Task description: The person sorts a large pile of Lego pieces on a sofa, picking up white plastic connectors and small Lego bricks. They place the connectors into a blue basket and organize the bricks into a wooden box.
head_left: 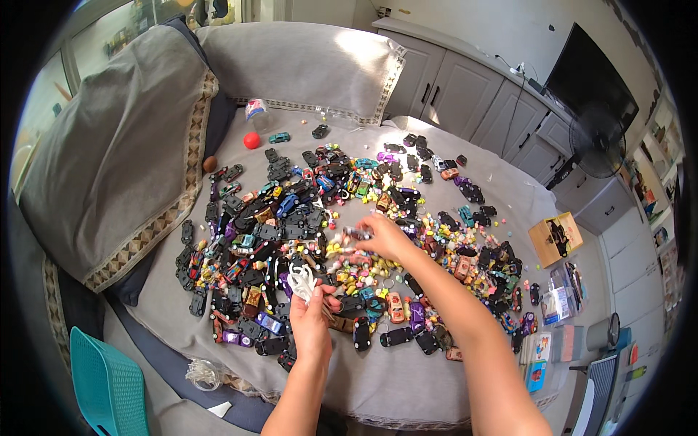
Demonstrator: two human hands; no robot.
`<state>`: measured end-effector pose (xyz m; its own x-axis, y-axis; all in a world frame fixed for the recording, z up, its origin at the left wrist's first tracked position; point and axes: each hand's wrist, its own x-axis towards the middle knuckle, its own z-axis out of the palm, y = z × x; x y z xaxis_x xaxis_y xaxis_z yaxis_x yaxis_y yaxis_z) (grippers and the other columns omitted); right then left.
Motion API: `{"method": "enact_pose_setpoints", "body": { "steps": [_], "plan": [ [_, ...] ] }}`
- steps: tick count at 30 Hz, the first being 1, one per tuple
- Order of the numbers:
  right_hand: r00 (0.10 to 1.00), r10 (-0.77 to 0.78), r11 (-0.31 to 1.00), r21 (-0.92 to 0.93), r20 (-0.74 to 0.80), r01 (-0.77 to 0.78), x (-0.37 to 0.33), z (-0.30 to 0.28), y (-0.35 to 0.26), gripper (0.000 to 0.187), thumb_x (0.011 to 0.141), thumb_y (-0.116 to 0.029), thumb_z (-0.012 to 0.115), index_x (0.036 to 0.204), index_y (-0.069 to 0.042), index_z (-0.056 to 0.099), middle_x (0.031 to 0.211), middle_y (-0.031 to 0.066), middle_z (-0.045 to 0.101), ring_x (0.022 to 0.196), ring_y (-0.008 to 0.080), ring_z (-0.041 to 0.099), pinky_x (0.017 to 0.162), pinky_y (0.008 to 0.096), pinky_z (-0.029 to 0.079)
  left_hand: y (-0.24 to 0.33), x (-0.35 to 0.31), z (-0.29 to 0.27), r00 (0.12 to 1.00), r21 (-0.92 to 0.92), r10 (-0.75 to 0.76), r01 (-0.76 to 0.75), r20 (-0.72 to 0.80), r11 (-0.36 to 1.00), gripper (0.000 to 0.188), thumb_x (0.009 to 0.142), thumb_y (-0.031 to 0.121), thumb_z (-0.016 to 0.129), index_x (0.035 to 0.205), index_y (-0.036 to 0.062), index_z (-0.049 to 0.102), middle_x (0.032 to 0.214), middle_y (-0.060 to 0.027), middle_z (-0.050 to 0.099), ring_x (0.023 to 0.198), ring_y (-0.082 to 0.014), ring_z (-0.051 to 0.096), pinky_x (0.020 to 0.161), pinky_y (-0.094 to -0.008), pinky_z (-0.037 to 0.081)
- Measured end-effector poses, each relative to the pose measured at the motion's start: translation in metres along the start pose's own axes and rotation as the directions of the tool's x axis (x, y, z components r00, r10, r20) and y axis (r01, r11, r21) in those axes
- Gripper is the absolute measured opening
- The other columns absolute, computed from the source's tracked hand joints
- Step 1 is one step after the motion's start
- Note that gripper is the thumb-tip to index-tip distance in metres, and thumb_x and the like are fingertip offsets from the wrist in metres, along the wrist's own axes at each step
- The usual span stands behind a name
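A bundle of looped white cords (302, 283) is gripped in my left hand (313, 316), with the loops standing up above the fingers. My right hand (384, 238) reaches over the middle of the pile, its fingers closed on a small dark toy car (356, 233). Beneath both hands spreads a wide heap of toy cars (294, 229), many lying with dark undersides up. Small colourful beads or charms (361, 279), mostly yellow and pink, are mixed among them. A purple toy car (416, 317) lies below my right forearm.
The pile lies on a grey cloth-covered surface (363, 385). A red ball (251, 140) and clear jar (257, 114) sit at the back. A wooden box (554, 240) stands at right, a clear tub (203, 374) of white cords at front left, beside a teal basket (109, 381).
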<state>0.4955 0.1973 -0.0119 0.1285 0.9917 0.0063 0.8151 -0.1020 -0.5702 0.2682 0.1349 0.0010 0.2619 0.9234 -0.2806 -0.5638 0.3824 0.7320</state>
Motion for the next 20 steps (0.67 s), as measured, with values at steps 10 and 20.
{"method": "enact_pose_setpoints", "body": {
  "steps": [10, 20],
  "plan": [
    [0.979, -0.043, 0.898, 0.421, -0.199, 0.125, -0.073, -0.031, -0.018, 0.013, 0.076, -0.009, 0.066, 0.088, -0.004, 0.068, 0.086, 0.0035, 0.062, 0.074, 0.0097, 0.056, 0.065, 0.0236, 0.045, -0.004, -0.003, 0.005, 0.998, 0.044, -0.038, 0.035, 0.058, 0.998, 0.017, 0.091, 0.011, 0.047, 0.106, 0.0023, 0.047, 0.087, -0.0072, 0.059, 0.069, -0.0125, 0.055, 0.063, -0.0258, 0.046],
    [0.965, -0.008, 0.571, 0.793, 0.264, -0.212, -0.086, -0.036, -0.057, 0.028, 0.081, -0.008, 0.064, 0.108, -0.001, 0.059, 0.099, 0.0068, 0.063, 0.087, 0.0097, 0.059, 0.077, 0.0231, 0.047, -0.007, -0.001, 0.007, 0.992, 0.000, 0.005, -0.005, 0.126, 1.000, 0.018, 0.091, 0.011, 0.047, 0.107, 0.0017, 0.045, 0.094, -0.0131, 0.059, 0.086, -0.0226, 0.061, 0.077, -0.0329, 0.050]
  ]
}}
